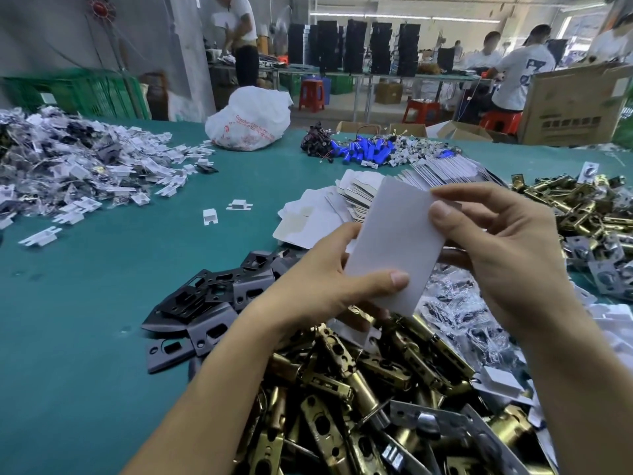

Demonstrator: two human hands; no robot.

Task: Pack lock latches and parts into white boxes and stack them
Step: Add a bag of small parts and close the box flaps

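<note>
Ok, both hands on one white box (394,241), folded flat, held up above the table (85,354) w/ its blank face toward me. My left hand (322,279) grips the lower left edge, thumb pressed across the front near the bottom, fingers curled behind. My right hand (507,248) pinches the upper right edge btw thumb + forefinger. The hands are apart, one at each end, and the box tilts so the top leans right.

Right under my wrists: a big heap of brass latches (359,389), jumbled every which way. Just left of that heap, black strike plates (212,303) lie in a loose pile on the teal cloth. Behind the box, a fanned stack of flat box blanks (359,197). To the right, below my right hand, clear screw bags (462,303) (contents dark, can't make out more). Further right, a second latch pile (582,207).

Far left: a mound of white plastic parts (68,166), w/ a few strays scattered toward the middle. At the far edge, a white plastic bag (250,118) and a cluster of blue cylinders (363,152) w/ wires. A cardboard carton (575,104) stands beyond the table's right corner.
</note>
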